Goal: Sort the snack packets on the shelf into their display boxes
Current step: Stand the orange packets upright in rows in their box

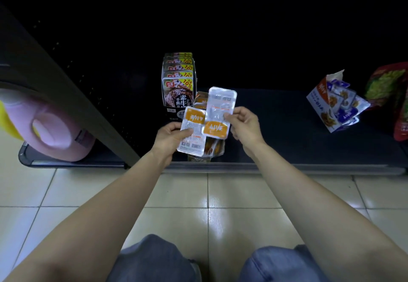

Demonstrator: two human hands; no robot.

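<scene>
**Two orange snack packets held over their box**

At the centre of the frame, the left hand (170,136) grips a flat silver foil packet with an orange label (192,132), thumb laid across its front and barcode end lowest. The right hand (245,125) pinches a second silver packet with an orange label (219,112) by its right edge, and its lower left side overlaps the first packet.

Just below both hands, an orange-brown cardboard display box (198,159) holding more such packets stands at the front edge of the dark shelf (276,127). Directly behind it is a black display box of dark packets with yellow corners (178,82).

At centre right a white and blue cardboard box (318,100) leans, with blue packets (344,102) spilling from it. Red and green bags (393,91) sit at the right edge. At the left edge is a pink plastic jug (59,136), and pale floor tiles (176,193) fill the lower frame.
</scene>
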